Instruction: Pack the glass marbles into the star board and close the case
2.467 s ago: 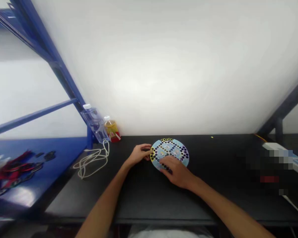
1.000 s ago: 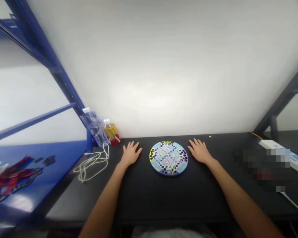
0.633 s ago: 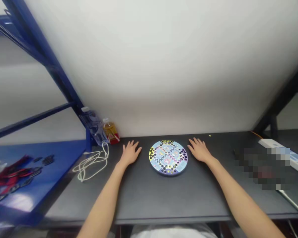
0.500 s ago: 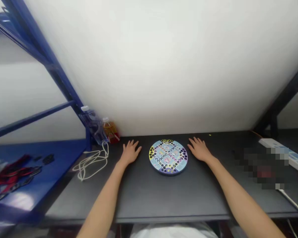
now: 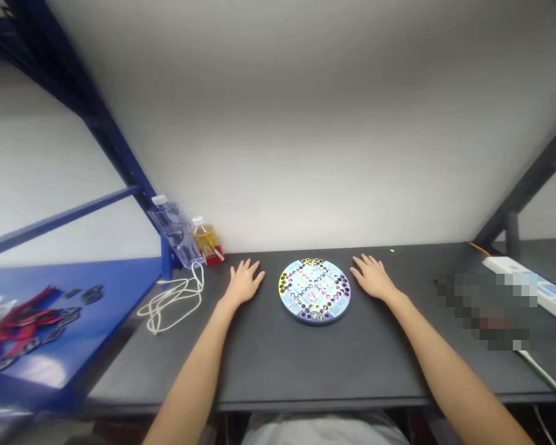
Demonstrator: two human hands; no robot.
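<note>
A round, flat game board (image 5: 314, 290) lies on the dark table, light blue with yellow and purple patches and many small round holes. To its left, my left hand (image 5: 242, 284) rests palm down with the fingers spread. My right hand (image 5: 372, 278) lies flat on the other side, fingers also apart. Neither hand touches the board, and both hold nothing.
Left of my left hand are a coiled white cable (image 5: 171, 303), a clear bottle (image 5: 178, 232) and a smaller bottle with a red and yellow label (image 5: 208, 244). Red straps (image 5: 23, 327) lie on a blue surface. A white power strip (image 5: 549, 296) is at the right.
The picture is darker at the top and a little sharper. Both hands and the board stay where they were.
</note>
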